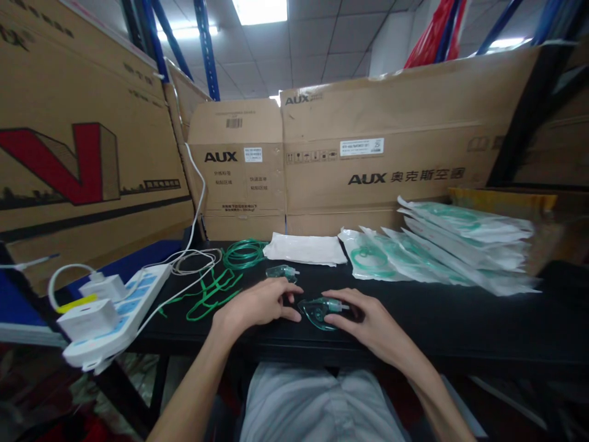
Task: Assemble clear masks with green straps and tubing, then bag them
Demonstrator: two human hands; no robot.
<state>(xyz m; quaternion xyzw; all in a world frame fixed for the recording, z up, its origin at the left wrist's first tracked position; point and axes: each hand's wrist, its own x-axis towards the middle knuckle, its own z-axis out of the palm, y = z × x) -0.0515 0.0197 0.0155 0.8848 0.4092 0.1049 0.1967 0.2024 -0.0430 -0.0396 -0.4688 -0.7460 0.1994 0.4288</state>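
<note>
Black surface (460, 319), near edge: clear green mask (317, 312) lies between both hands, right hand (372, 319) pinching the mask's right side in a light grip, left hand (262, 305) flat at its left with fingers loosely spread; risk: so slight a hold probably lets the mask slide off the edge just below it.

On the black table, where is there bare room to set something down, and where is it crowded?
Widest bare patch: the table front right, between the right hand and the sealed packs. A narrow strip lies between the white bags and the nearer mask. Crowded: the left end, with power strip, cables and green straps.
</note>
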